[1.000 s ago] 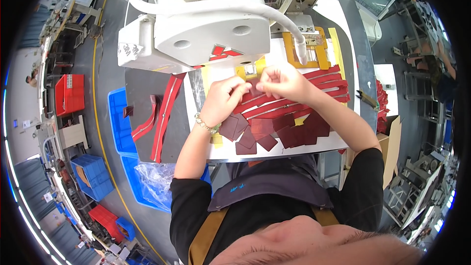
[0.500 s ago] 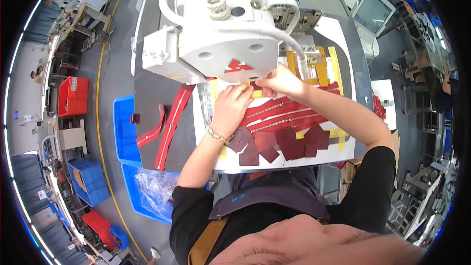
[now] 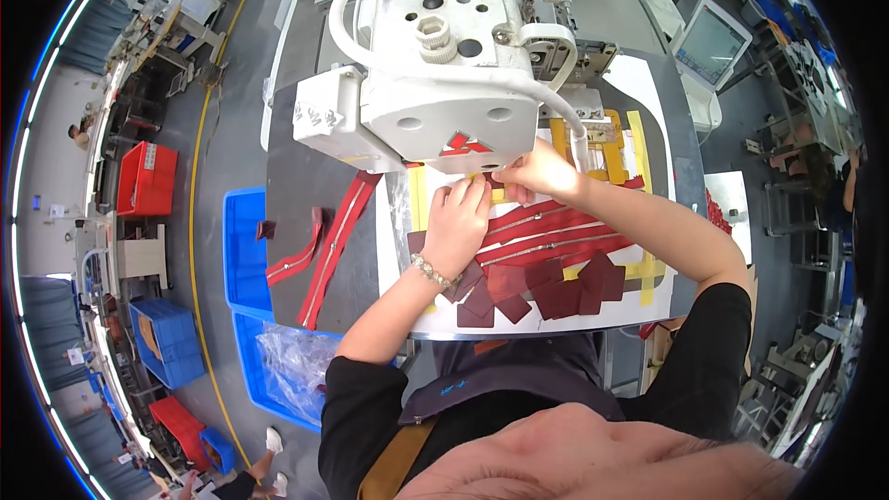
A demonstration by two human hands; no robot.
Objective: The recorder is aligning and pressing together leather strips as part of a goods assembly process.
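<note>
Below the head of a white sewing machine (image 3: 449, 116), both hands meet at a small dark red patch (image 3: 494, 180). My right hand (image 3: 544, 173) pinches the patch between thumb and fingers. My left hand (image 3: 457, 222) lies with its fingers stretched forward, fingertips beside the patch. Red zipper strips (image 3: 556, 233) with metal teeth lie under and right of the hands on a white sheet. Nearer to me, several loose dark red patches (image 3: 558, 299) overlap. The needle area is hidden behind the machine head.
More red zipper strips (image 3: 340, 250) lie on the dark tabletop at left. Blue bins (image 3: 243, 255) stand beside the table, one with clear plastic. A yellow frame (image 3: 611, 148) sits right of the machine head. A screen (image 3: 711, 42) stands at far right.
The view has shifted slightly, so the table and machine appear lower and further right. Both hands stay at the patch. A walking person's legs now show at lower left.
</note>
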